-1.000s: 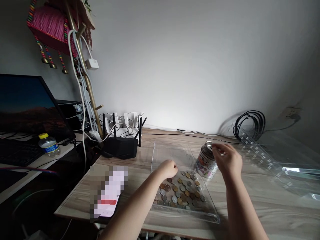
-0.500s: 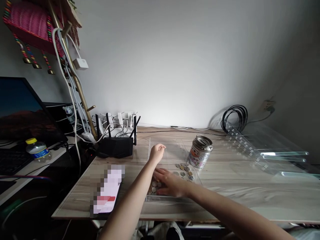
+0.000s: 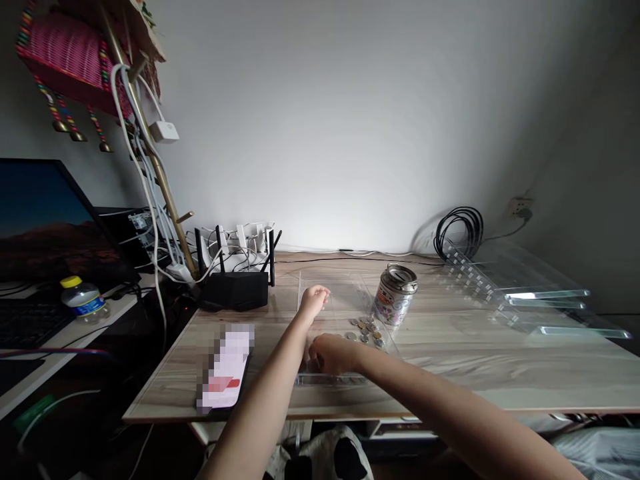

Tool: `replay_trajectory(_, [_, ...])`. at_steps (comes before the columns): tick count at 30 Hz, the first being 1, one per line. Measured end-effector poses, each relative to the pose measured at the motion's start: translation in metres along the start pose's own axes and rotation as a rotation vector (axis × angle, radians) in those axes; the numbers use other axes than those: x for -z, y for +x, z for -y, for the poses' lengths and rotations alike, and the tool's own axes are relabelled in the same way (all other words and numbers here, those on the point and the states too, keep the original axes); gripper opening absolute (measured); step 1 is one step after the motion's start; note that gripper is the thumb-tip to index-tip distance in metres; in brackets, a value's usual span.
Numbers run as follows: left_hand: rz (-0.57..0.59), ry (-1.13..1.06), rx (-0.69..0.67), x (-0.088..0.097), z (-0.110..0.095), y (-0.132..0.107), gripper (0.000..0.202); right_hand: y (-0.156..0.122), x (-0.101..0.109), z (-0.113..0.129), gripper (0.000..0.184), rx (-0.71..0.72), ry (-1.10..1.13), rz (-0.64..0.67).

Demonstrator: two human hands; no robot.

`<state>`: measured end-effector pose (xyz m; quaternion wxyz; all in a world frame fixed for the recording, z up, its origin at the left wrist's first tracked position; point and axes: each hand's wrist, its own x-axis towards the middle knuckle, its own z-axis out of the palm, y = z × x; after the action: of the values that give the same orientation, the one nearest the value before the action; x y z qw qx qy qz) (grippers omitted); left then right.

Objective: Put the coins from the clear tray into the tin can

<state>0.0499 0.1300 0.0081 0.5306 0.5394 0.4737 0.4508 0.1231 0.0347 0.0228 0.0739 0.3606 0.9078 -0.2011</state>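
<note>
My left hand (image 3: 315, 301) hovers above the middle of a clear plastic tray (image 3: 336, 288), its fingers curled closed. Whatever it may hold is hidden. Nearer the tray's front edge, my right hand (image 3: 334, 353) reaches down with bent, closed fingers. Its fingertips and anything in them are out of sight. Several coins (image 3: 367, 330), silver and yellowish, lie loose in the tray's right part. Beside them stands a printed tin can (image 3: 393, 301) with a slotted metal lid, upright near the tray's right edge.
A phone (image 3: 227, 377) with a blurred screen lies left of my left forearm. Behind it are a black router (image 3: 234, 291) and tangled white cables. Clear acrylic panels (image 3: 545, 297) and a coiled black cable (image 3: 459, 232) occupy the desk's right side. A bottle (image 3: 85, 301) stands far left.
My right hand has gone from spread flat over coins at the tray's front left to curled fingers there; those coins are now hidden. My left hand stays closed above the tray. The view has shifted slightly.
</note>
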Motion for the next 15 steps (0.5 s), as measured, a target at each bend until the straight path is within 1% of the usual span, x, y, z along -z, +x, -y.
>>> replay_trajectory(3, [0.023, -0.05, 0.047, 0.003, -0.007, -0.006, 0.015, -0.01, 0.006, -0.003, 0.023, -0.045, -0.032, 0.044])
replay_trajectory(6, [0.041, -0.09, 0.06, 0.008, -0.016, -0.018, 0.016, -0.025, 0.011, -0.01, 0.019, -0.067, -0.076, 0.061])
replay_trajectory(8, [0.07, -0.139, 0.043, 0.01, -0.021, -0.032, 0.017, -0.035, 0.012, -0.016, 0.018, -0.101, -0.057, 0.076])
replay_trajectory(11, [0.158, -0.237, 0.033, 0.009, -0.022, -0.059, 0.017, -0.045, 0.012, -0.022, 0.022, -0.202, 0.077, 0.134])
replay_trajectory(13, [0.219, -0.355, 0.062, 0.006, -0.019, -0.078, 0.017, -0.048, 0.012, -0.024, 0.023, -0.269, 0.131, 0.173])
replay_trajectory(15, [0.221, -0.51, 0.114, 0.002, -0.016, -0.092, 0.017, -0.049, 0.011, -0.025, 0.022, -0.306, 0.156, 0.21])
